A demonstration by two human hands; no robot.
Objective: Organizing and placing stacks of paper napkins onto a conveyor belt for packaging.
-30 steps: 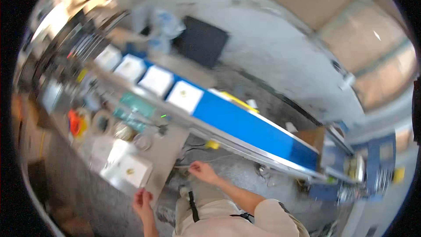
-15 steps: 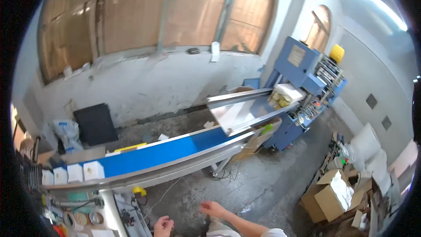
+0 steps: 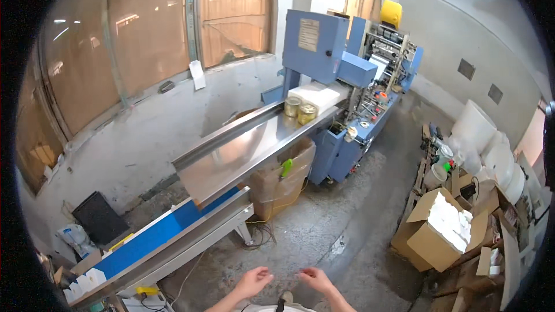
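Low in front of my body, my left hand (image 3: 254, 282) and my right hand (image 3: 317, 280) hover over the floor with a gap between them. Each is empty, its fingers loosely bent, and touches nothing. Farther off, a metal chute (image 3: 231, 153) slopes down from a blue machine (image 3: 315, 46). Two glass jars (image 3: 307, 114) with yellowish contents stand at its upper end, beside a white block or stack (image 3: 318, 96). Under the chute's low end runs a blue conveyor belt (image 3: 167, 231), with several small white boxes (image 3: 91, 281) at its near left end.
A cardboard box of white pieces (image 3: 445, 225) stands at the right among clutter. White rolls (image 3: 474, 124) lean behind it. A large brown carton (image 3: 283, 179) sits under the chute, and cables (image 3: 260, 234) lie on the concrete floor (image 3: 352, 219) by the conveyor leg.
The view has swung right, so the machine and chute sit nearer the middle. My left hand has come up and my hands are now level, facing each other.
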